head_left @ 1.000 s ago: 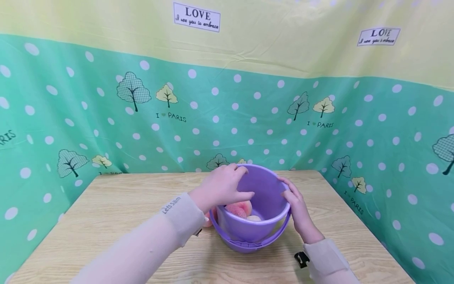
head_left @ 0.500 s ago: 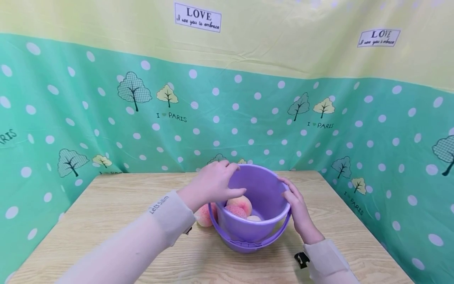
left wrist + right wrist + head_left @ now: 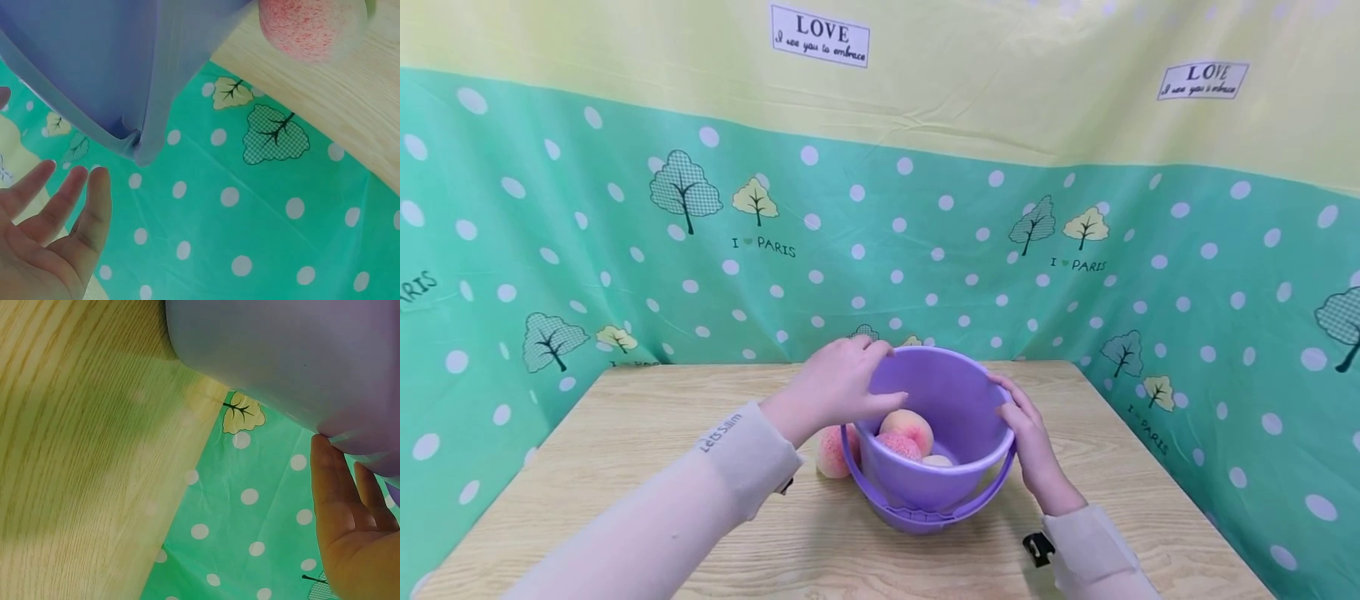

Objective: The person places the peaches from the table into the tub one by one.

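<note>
A purple bucket [image 3: 925, 492] stands on the table, its handle hanging down over the front. Inside it lie a peach [image 3: 913, 429] with a yellow-pink skin, a redder peach [image 3: 897, 445] and a pale rounded thing [image 3: 937, 461] mostly hidden by the rim. Another peach [image 3: 833, 454] rests on the table against the bucket's left side. My left hand [image 3: 835, 387] hovers by the left rim, fingers spread and holding nothing; the left wrist view has the fingers [image 3: 97, 206] apart from the bucket. My right hand [image 3: 1030, 442] grips the right rim, thumb inside and fingers outside.
The light wood table [image 3: 700, 467] ends at a green polka-dot curtain [image 3: 820, 275] on the back and both sides. A black strap buckle [image 3: 1038, 549] sits at the right wrist, just over the tabletop.
My left hand has drawn back leftward from over the bucket's mouth, uncovering the peaches inside and the one outside. The right hand and bucket have stayed put.
</note>
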A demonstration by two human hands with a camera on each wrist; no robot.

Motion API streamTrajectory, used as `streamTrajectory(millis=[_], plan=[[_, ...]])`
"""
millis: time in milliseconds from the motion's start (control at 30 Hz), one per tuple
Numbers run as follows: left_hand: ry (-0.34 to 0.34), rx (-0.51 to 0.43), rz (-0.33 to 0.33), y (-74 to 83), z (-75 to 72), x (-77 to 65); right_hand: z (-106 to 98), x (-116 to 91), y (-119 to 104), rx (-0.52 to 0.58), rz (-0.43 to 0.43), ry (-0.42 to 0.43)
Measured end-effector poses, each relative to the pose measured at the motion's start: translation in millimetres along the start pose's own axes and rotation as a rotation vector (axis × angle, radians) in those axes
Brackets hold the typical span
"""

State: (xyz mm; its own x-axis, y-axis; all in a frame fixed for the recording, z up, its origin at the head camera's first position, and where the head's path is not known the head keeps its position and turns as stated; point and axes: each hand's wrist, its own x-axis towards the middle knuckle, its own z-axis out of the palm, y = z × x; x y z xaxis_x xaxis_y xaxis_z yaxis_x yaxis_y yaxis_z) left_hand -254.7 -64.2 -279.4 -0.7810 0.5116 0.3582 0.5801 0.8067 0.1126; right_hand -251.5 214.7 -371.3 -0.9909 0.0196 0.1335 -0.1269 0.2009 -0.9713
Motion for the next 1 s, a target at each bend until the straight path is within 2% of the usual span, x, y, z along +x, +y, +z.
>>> streamTrajectory(millis=[267, 800, 1000], plan=[[0.039, -0.027, 0.011, -6.9, 0.4, -6.5, 0.0, 0.1, -0.2, -0.004, -0.001, 0.001], [0.025, -0.052, -0.067, -21.6, -2.6, -21.2, 0.4, -1.0, -0.1, 0.004, 0.009, 0.008], [0.042, -0.039, -0.069, -25.8, -2.5, -25.1, 1.2, -0.8, -0.1, 0.006, 0.010, 0.006]])
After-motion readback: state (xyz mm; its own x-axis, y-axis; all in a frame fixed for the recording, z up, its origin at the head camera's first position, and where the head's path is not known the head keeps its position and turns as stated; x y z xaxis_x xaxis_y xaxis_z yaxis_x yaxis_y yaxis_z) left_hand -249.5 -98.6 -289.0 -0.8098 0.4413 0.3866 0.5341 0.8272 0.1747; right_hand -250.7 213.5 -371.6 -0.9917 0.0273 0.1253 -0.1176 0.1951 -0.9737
